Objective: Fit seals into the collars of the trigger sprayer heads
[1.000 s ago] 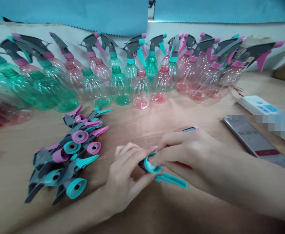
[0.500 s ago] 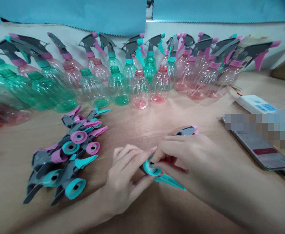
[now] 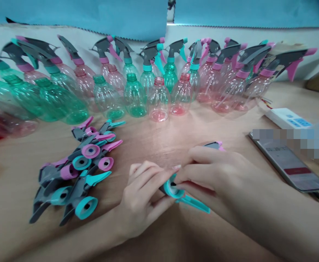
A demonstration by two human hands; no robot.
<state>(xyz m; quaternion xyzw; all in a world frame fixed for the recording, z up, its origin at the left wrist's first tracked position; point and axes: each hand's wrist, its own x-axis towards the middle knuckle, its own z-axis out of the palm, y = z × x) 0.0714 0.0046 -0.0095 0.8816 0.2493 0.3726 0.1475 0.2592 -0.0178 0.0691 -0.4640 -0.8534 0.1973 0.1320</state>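
Note:
My left hand (image 3: 141,198) is closed around a trigger spray head (image 3: 172,192), whose teal collar faces up toward me. Its teal trigger sticks out to the lower right, while the grey body is mostly covered by my fingers. At the collar's opening, my right hand (image 3: 214,173) is pinched, thumb and fingertips at the rim; whatever they hold there is hidden. Inside the collar a white ring and a dark hole show. Just beyond my right hand lies another spray head (image 3: 213,145), grey and pink, partly covered by that hand.
To the left lies a pile of spray heads (image 3: 90,151) with pink and teal collars. Uncapped bottles (image 3: 159,103) stand behind, before a row of bottles with sprayers (image 3: 173,71) along the wall. A phone (image 3: 287,160) with a cable and a white power strip (image 3: 287,118) lie right.
The view has shifted slightly. My right fingertips have moved a little at the collar, and more of its opening shows. My left hand keeps its hold on the spray head.

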